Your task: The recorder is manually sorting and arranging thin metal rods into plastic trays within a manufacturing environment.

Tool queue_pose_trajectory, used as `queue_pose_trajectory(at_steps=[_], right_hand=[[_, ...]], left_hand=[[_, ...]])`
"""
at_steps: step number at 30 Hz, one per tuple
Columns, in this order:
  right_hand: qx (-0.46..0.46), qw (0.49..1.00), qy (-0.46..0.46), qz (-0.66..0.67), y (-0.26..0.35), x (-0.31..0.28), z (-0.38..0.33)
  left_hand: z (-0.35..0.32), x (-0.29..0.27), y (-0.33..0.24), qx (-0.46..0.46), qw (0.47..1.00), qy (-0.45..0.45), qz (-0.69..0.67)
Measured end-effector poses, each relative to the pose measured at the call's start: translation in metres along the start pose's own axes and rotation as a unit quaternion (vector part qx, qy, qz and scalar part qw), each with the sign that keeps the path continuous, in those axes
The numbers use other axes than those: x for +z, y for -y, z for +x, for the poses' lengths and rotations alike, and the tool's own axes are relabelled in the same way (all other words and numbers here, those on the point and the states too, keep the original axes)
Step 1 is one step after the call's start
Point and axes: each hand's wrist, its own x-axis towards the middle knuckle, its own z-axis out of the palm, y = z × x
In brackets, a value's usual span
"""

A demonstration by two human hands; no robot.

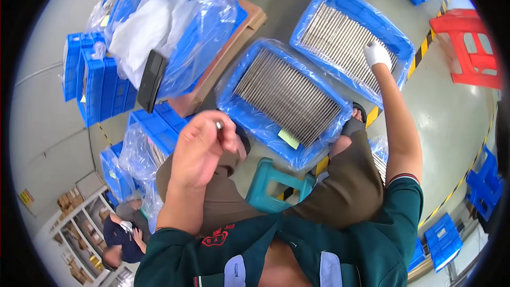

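My left hand (201,149) is bare and raised close to the camera, its fingers closed on a thin metal rod (219,125) whose end shows at the fingertips. My right hand (376,53) wears a white glove and reaches out to the far blue crate (319,8), resting on the grey metal rods (340,40) packed in it. A nearer blue crate (255,122), lined with clear plastic, holds several more rods (287,95) side by side and has a pale green tag (288,138) at its front edge.
A teal stool (268,186) stands between my knees. Blue crates wrapped in plastic sit on a wooden pallet (234,42) at the upper left, a red stool (470,48) at the right. Another person (119,234) crouches by shelves at the lower left.
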Motion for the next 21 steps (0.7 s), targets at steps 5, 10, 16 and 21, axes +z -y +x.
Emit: queue_pose_trajectory(at_steps=[5,10,16,21], right_hand=[[-0.188,0.978,0.064,-0.062,0.124,-0.027,-0.048],[-0.104,0.949,0.297,-0.025,0.207,0.002,-0.106],[-0.046,0.977,0.207,0.035,0.237,0.136,-0.133],[0.161,0.979,0.089,0.088,0.298,0.188,-0.171]], left_hand=[[-0.021,-0.025,-0.024,0.045,0.994,-0.043,-0.089],[-0.04,-0.039,-0.038,0.064,0.98,-0.029,-0.184],[-0.048,-0.047,-0.047,0.083,0.967,0.003,-0.24],[-0.059,-0.07,-0.054,0.09,0.958,0.024,-0.272]])
